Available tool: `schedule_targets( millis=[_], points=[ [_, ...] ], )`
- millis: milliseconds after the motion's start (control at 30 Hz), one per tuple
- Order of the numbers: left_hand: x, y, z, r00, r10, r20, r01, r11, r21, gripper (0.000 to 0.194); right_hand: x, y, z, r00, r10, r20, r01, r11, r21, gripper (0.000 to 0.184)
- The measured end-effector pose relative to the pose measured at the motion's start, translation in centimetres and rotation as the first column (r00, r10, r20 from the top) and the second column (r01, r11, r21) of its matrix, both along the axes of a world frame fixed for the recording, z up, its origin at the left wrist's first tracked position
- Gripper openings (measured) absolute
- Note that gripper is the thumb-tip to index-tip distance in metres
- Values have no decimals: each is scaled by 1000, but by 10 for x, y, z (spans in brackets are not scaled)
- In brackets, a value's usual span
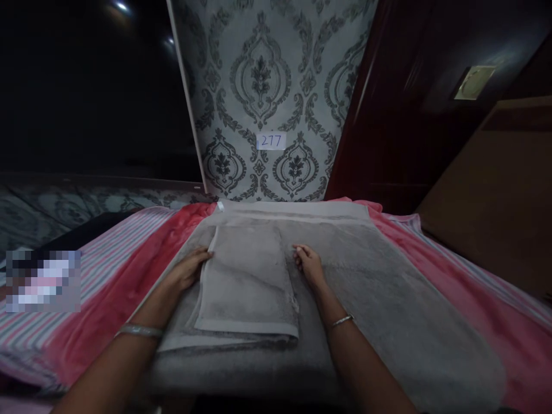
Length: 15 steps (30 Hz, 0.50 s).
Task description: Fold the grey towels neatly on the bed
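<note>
A grey towel [250, 276], folded into a rectangle with pale hems, lies on a larger grey cloth [371, 310] spread over the surface. My left hand [192, 269] is at the upper left edge of the folded towel, its fingers closed on that edge. Just beyond the towel's right edge, my right hand [309, 264] is low over the grey cloth. Its fingers are curled together in a pinch, and I cannot make out anything between them. Some loose threads show at the towel's right edge.
Red cloth [125, 287] and striped cloth [103, 253] lie under the grey one on both sides. A dark screen [95, 92] stands at the left. Behind is a patterned wall with a "277" paper [271, 141]. A brown cardboard box [491, 190] is at the right.
</note>
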State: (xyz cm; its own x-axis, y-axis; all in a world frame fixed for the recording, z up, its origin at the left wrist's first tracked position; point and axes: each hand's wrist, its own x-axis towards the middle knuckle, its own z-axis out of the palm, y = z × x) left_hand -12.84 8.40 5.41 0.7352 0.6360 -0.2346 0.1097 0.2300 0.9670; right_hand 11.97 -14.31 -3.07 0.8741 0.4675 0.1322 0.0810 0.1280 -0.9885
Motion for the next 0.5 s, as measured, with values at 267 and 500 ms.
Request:
schedule_targets(
  millis=[267,500],
  points=[
    [-29,-41,3,994,-96,-51,99,994,53,55,1,-3,-5,1000,0,12,0,1000,-27,56],
    [-40,-28,-4,992,-102,-68,107,992,70,60,0,-6,-7,999,3,34,-2,999,-49,55]
  ],
)
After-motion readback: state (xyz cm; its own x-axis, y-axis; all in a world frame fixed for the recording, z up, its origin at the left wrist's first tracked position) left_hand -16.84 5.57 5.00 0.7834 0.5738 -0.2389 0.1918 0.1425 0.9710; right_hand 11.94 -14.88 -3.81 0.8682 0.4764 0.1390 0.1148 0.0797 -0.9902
